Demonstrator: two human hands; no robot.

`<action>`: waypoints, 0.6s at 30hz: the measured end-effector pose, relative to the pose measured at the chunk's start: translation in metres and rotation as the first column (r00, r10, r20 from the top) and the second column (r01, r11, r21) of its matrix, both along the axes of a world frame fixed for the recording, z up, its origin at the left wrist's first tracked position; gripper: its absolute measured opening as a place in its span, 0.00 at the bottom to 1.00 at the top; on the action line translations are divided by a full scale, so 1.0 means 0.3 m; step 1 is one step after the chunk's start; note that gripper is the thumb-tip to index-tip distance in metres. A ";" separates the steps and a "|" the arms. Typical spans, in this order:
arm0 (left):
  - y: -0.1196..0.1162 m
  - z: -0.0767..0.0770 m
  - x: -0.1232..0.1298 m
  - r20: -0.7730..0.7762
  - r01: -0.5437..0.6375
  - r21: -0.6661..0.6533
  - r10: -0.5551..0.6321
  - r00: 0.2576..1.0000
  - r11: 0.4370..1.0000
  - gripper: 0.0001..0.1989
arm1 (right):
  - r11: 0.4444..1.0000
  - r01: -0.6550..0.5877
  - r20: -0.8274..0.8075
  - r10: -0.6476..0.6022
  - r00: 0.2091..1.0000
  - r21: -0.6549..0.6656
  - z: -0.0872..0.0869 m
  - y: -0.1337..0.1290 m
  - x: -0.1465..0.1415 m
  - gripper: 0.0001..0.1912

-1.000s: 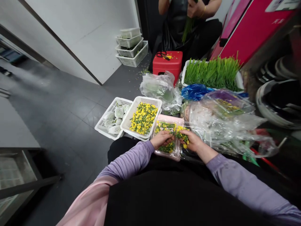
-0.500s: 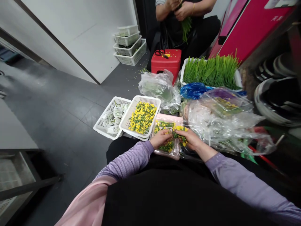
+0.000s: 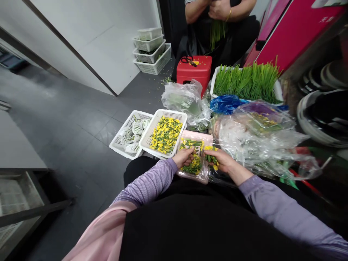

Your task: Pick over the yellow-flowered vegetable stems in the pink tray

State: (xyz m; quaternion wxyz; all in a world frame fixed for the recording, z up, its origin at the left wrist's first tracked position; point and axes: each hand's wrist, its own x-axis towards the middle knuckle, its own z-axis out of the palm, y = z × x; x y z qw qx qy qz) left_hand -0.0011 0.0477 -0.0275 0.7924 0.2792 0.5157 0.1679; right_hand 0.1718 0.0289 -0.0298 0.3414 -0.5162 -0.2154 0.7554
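we have plenty of yellow-flowered stems [image 3: 166, 135] loose in the white basket [image 3: 176, 115]; our left hand [image 3: 184, 157] curls over the partly filled clear box [image 3: 203, 172], we cannot tell holding what; our right fingers [image 3: 220, 158] grip a bunch [image 3: 211, 158] not yet inside.

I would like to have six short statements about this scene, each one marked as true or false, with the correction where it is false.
1. The right hand holds a bunch of yellow-flowered stems. True.
2. The scissors lie on the floor. False: the scissors lie on top of the red box.
3. The left hand is at the clear container. True.
4. The flower basket stands right of the clear container. False: the flower basket is on its left.
5. The other person's hands grip a bunch of green stalks. True.
6. The long green shoots stand in a black bucket. False: the long green shoots are in a white tray.
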 end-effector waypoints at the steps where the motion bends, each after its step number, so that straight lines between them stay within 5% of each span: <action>1: 0.003 -0.001 -0.002 0.038 -0.023 -0.048 0.025 0.999 0.999 0.23 | 0.998 -0.012 0.049 0.009 0.999 0.058 0.001 -0.006 -0.008 0.12; 6: -0.011 -0.012 0.021 0.140 -0.182 -0.057 0.188 0.972 0.982 0.22 | 0.950 -0.131 0.238 0.063 0.969 0.282 -0.016 -0.035 -0.057 0.18; 12: -0.051 -0.033 0.069 0.183 -0.199 0.066 0.184 0.966 0.978 0.15 | 0.912 -0.289 0.603 0.058 0.796 0.293 -0.040 -0.032 -0.073 0.18; 18: -0.021 -0.003 0.048 0.170 -0.228 0.064 0.215 0.962 0.972 0.09 | 0.965 0.000 0.234 -0.064 0.970 0.261 -0.034 -0.026 -0.051 0.18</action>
